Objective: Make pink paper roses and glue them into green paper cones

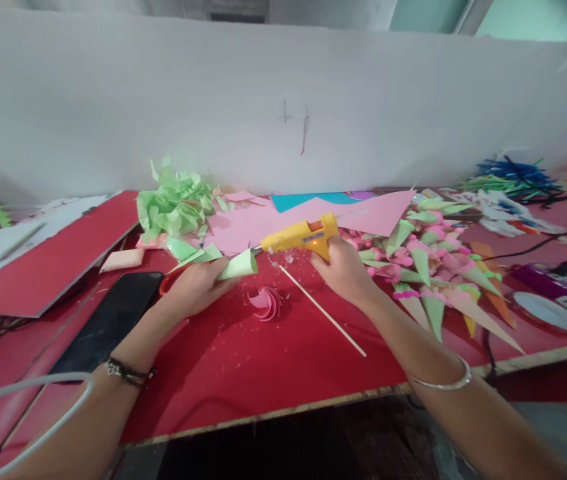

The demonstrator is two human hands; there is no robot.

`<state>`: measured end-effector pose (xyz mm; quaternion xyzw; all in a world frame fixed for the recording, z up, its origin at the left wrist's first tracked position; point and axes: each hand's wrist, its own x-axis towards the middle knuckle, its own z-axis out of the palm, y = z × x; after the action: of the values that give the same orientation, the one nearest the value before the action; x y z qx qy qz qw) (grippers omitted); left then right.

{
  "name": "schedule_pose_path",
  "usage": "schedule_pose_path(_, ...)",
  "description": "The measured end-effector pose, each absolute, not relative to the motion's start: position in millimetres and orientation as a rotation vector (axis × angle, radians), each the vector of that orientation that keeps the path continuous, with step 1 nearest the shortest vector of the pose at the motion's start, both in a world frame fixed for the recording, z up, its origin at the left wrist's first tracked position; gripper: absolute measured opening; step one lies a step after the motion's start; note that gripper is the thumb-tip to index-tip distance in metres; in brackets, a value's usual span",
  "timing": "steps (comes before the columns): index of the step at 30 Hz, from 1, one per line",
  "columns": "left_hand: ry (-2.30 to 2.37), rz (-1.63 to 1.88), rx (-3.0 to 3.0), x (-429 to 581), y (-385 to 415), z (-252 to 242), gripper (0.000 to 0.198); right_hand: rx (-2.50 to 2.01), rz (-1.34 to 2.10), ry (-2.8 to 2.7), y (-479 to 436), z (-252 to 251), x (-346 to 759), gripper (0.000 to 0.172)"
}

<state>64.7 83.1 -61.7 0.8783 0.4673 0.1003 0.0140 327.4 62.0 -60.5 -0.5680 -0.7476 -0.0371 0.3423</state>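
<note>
My right hand point(341, 267) is closed around the handle of a yellow hot glue gun point(296, 237), whose small light glows orange. The gun's nozzle meets the rim of a pale green paper cone point(238, 266); whether it touches cannot be made out. That cone is gripped by my left hand point(196, 287), its wide end facing right. On the red tabletop between my hands sits a swirled pink paper flower point(265, 304). To the flower's right lies a thin wooden stick point(321, 310), slanting toward the front edge. Red scissors handles point(166, 283) show partly behind my left hand.
Crumpled green paper point(176, 203) is heaped at the back left. Several finished paper cones with pink tops point(431, 253) are piled right. A black phone point(111, 323) lies left, near a red board point(53, 260). Far right are a purple power strip point(553, 290) and white dish point(547, 311).
</note>
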Motion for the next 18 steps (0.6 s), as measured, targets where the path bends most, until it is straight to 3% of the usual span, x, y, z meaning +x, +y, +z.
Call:
schedule_pose_path(7, 1.425, 0.322, 2.694, 65.6, 83.3, -61.2, 0.028, -1.547, -0.180, -1.858, 66.1, -61.6, 330.5, 0.017)
schedule_pose_path(12, 1.568, 0.266, 2.740, 61.8, 88.1, -64.5, 0.032, -1.650, -0.200, -1.857, 73.0, -65.2, 338.9, 0.031)
schedule_pose_path(18, 1.504, 0.296, 2.788, 64.2, 91.0, -68.5, 0.036, -1.810, -0.095, -1.978, 80.6, -80.2, 347.3, 0.024)
